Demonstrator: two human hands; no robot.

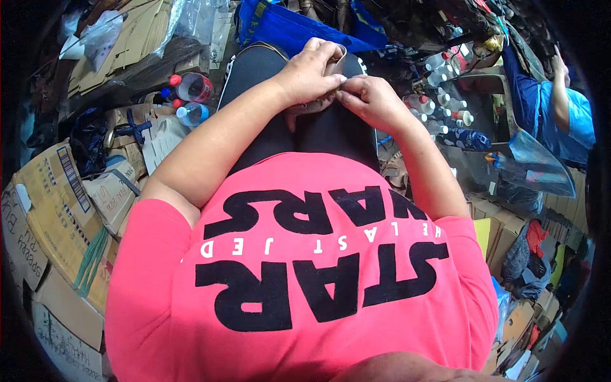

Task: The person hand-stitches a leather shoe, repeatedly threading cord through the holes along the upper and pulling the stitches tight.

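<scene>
Above my dark-trousered lap [261, 79], a brownish strip-like piece [339, 65] is held between both hands. My left hand [314, 71] is wrapped round it from the left, fingers curled over its top. On the right, my right hand [371, 100] pinches at the piece's edge with thumb and forefinger, close to the left thumb. The lower part of the piece hangs below the hands, partly hidden by them. Just beyond the knees lies a blue bag [286, 30].
Plastic bottles [193, 87] lie to the left, and several more bottles [439, 79] stand at the right. Marked cardboard boxes [57, 191] are stacked at left. Another person in a blue top [568, 121] sits at the far right beside a plastic bag [541, 162].
</scene>
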